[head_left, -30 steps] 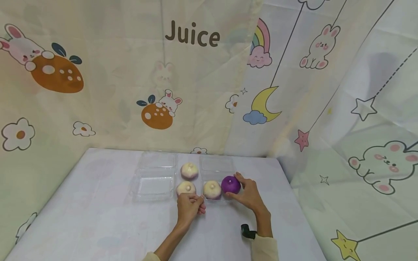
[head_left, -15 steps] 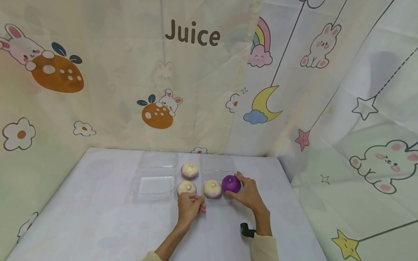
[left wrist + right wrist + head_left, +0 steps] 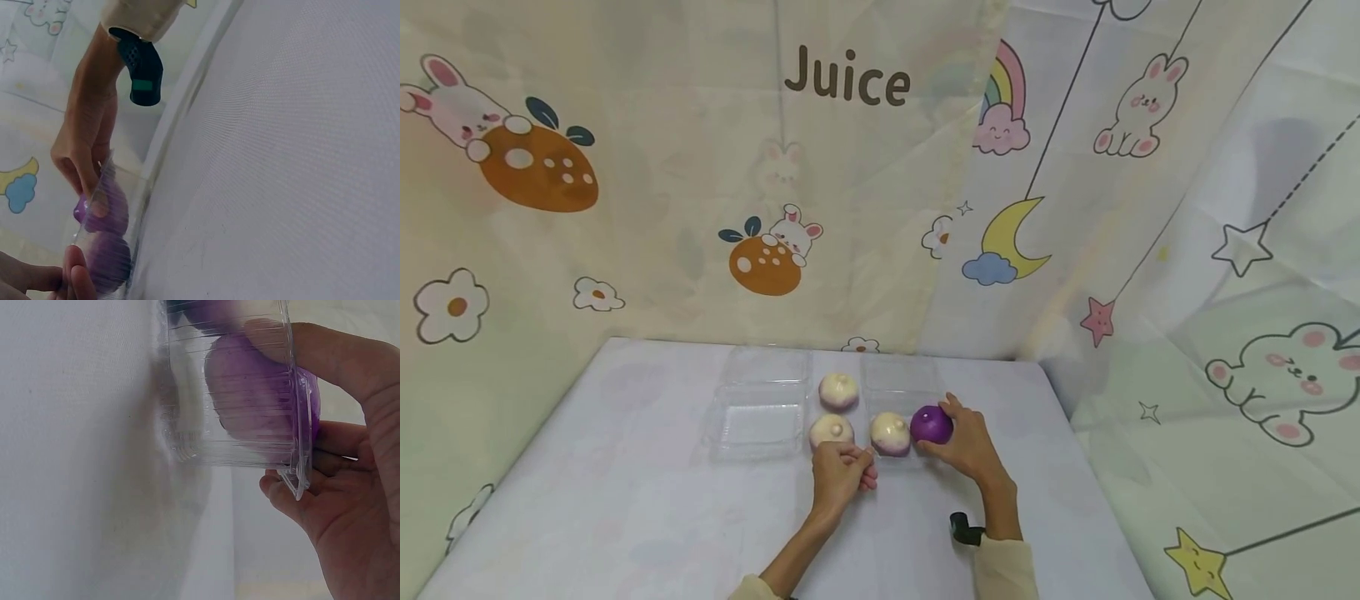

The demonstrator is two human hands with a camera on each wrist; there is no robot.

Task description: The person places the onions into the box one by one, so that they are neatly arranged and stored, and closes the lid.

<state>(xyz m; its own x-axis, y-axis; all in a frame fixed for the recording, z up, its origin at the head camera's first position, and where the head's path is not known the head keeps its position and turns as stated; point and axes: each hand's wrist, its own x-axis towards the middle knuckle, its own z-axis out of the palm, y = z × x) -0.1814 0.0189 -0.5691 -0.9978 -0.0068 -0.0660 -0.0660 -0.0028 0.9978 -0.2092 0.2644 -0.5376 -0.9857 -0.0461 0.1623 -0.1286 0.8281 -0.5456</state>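
Sleeves: cream cuffs, the right one (image 3: 1004, 570) drawn back from the wrist; a dark device (image 3: 965, 530) sits beside it.
Left hand (image 3: 842, 477): reaching forward from the lower middle, wrist bent, thumb and curled fingers pinching the near-left rim of the right container (image 3: 887, 402); the left wrist view puts the fingertips against its clear wall.
Right hand (image 3: 966, 442): reaching forward, then angled inward, thumb on the near side and fingers beyond, curved round the purple ball (image 3: 931, 425). The grip is as wide as the ball; in the right wrist view the thumb comes over the container's rim.
Purple ball: in the right half of the right container's base, held, its knob leaning left.
Ball beside it: a pale one with a purplish underside (image 3: 891, 434), in the left half of that base, next to the purple ball.
Loose balls: two more pale ones between the containers, the near one (image 3: 831, 431) just beyond the left hand, the far one (image 3: 838, 390) behind it.
Left container (image 3: 760, 421): clear, lid laid back, on the white table (image 3: 647, 517).
Backdrop (image 3: 880, 275): printed cloth lettered "Juice".
Since half a second ago: both hands keep their holds; the pale ball in the container has turned, its knob now right of centre; the purple knob leans slightly more leftward; the whole head view has shifted slightly.
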